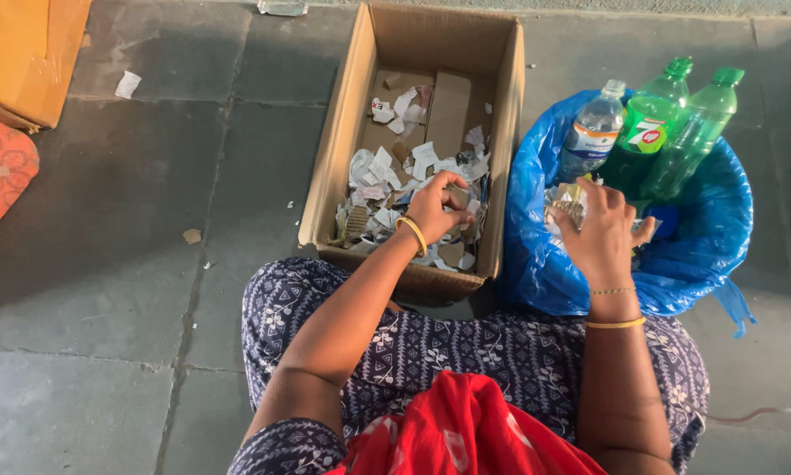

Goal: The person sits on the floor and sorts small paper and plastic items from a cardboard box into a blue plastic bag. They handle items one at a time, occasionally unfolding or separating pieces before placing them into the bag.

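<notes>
Left hand (435, 209) pinches a scrap inside the box (343, 132); right hand (600, 230), beside the box, seemingly clutches wrappers over the blue bag (721, 211) holding bottles (646, 132).

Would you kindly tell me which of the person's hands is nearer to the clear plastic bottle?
Right. The right hand is over the blue bag, just below the clear plastic bottle. The left hand is farther away, inside the cardboard box among paper scraps.
</notes>
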